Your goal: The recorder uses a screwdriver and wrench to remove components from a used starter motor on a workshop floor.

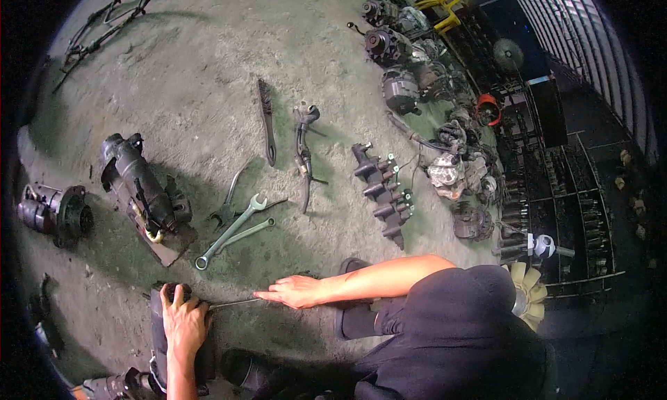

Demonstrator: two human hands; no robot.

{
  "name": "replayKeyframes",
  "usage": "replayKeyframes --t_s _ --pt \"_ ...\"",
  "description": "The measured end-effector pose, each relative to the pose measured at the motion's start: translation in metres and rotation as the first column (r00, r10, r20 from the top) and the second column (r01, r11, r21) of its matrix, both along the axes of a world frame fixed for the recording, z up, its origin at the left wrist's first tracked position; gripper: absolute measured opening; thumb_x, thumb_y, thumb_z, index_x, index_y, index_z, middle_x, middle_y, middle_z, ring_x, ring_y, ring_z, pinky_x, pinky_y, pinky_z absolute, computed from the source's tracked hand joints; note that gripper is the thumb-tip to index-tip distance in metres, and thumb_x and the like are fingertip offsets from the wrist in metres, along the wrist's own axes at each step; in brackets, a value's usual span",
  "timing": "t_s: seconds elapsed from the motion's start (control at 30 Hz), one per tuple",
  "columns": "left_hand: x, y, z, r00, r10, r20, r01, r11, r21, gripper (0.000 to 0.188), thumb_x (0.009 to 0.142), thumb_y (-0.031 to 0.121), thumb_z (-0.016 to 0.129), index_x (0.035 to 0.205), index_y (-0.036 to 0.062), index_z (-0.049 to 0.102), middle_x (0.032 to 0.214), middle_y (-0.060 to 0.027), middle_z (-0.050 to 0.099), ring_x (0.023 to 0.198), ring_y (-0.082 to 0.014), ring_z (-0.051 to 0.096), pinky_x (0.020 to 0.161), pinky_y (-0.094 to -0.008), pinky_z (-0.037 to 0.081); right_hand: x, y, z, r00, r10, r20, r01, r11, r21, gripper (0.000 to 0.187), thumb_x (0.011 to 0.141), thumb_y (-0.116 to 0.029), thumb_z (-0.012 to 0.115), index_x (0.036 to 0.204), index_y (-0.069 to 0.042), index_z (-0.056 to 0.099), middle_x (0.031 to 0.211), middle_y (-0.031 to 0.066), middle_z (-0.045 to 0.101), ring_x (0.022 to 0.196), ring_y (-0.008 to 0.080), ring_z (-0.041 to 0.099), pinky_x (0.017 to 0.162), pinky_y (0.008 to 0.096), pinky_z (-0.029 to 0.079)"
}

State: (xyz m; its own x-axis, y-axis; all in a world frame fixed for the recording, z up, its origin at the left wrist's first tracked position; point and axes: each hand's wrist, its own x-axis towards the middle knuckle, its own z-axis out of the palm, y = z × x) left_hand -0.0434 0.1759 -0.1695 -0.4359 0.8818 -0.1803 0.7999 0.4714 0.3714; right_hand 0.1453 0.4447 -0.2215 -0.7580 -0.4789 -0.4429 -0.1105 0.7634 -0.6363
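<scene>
My left hand (184, 322) grips the top of a dark cylindrical machine part (159, 330), its fingers curled over the far end. My right hand (297, 291) is closed on one end of a thin metal rod (233, 303). That rod runs left to the side of the part, by my left fingertips; its tip is hidden there. Beyond my hands lie a combination wrench (233, 230), a second, smaller wrench (246, 235) and pliers (229, 204) with their handles apart.
A starter-like motor (142, 181) and a flanged motor (52, 211) lie at left. Farther off are a wire brush (267, 125), a hose fitting (303, 150) and a black injector rail (382, 191). Several alternators (401, 88) line the right, near a metal rack (590, 212) and cream fan (528, 291).
</scene>
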Motion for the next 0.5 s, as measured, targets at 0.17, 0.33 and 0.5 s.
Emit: replayKeyframes --t_s 0.17,0.33,0.5 --pt "-0.001 0.0 0.002 1.0 -0.03 -0.006 0.031 0.998 0.052 0.018 0.07 0.024 0.075 0.082 0.0112 0.076 0.086 -0.0029 0.07 0.115 -0.0285 0.054 0.118 -0.0598 0.02 -0.002 -0.008 0.003 1.0 -0.029 0.004 0.029 0.998 0.062 0.067 0.087 -0.009 0.052 0.152 -0.012 0.035 0.107 0.0196 0.062 0.097 0.0389 0.065 0.083 0.0485 0.054" --pt "-0.002 0.002 0.001 0.995 -0.1 -0.023 0.101 0.993 0.068 0.013 0.071 0.021 0.073 0.079 0.0105 0.076 0.084 -0.0028 0.07 0.111 -0.0257 0.056 0.12 -0.0601 0.017 -0.006 -0.019 0.009 0.982 -0.08 0.169 0.068 0.995 0.077 0.066 0.085 -0.008 0.049 0.15 -0.01 0.038 0.108 0.0237 0.064 0.093 0.042 0.066 0.081 0.0502 0.054" --pt "-0.003 0.004 -0.002 0.993 -0.12 -0.019 0.121 0.99 0.071 0.011 0.073 0.018 0.071 0.077 0.0101 0.076 0.083 -0.0021 0.07 0.108 -0.0236 0.057 0.121 -0.0597 0.017 -0.014 -0.018 0.031 0.967 -0.044 0.252 0.029 0.998 0.063 0.067 0.084 -0.008 0.049 0.15 -0.006 0.038 0.104 0.025 0.066 0.092 0.0429 0.067 0.08 0.0513 0.054"
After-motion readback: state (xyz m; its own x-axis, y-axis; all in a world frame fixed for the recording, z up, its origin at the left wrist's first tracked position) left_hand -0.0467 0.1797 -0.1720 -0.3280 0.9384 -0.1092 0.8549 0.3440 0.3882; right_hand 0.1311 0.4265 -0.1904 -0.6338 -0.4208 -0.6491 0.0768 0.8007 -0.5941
